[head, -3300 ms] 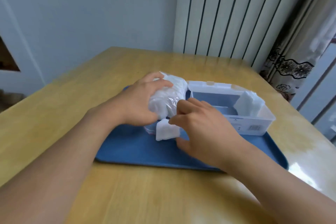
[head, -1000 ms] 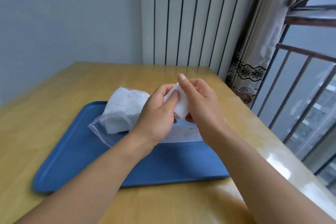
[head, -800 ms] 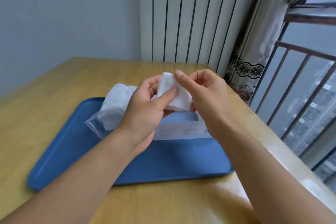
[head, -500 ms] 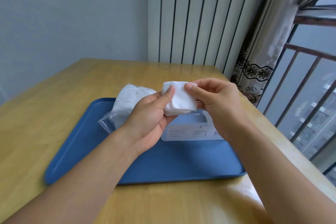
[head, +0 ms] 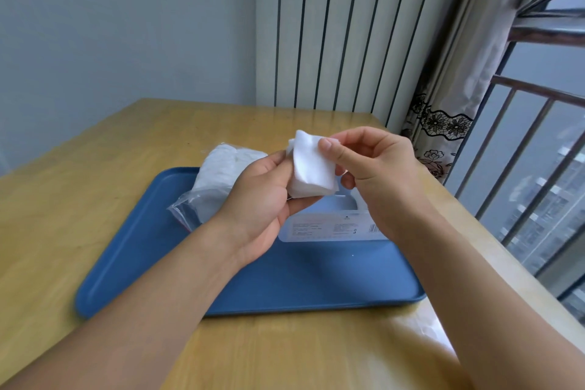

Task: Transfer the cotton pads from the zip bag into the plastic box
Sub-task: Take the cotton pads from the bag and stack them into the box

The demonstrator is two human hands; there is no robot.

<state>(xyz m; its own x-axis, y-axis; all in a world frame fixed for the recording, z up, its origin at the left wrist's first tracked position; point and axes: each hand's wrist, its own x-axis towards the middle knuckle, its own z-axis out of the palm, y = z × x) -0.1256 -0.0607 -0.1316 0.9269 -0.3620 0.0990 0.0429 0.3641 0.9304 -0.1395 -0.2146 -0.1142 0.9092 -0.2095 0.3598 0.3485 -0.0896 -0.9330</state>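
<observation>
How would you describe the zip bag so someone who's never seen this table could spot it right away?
Start at the blue tray on the wooden table. At the tray's far left corner, behind the left hand, lies the zip bag. It is the only soft, crinkled clear pouch there, stuffed with white cotton pads, unlike the rigid plastic box with a printed label beside it.

Soft daylight is coming in from the window (head: 538,168) on my right, glaring off the worktop (head: 424,326); edges are bending.
</observation>
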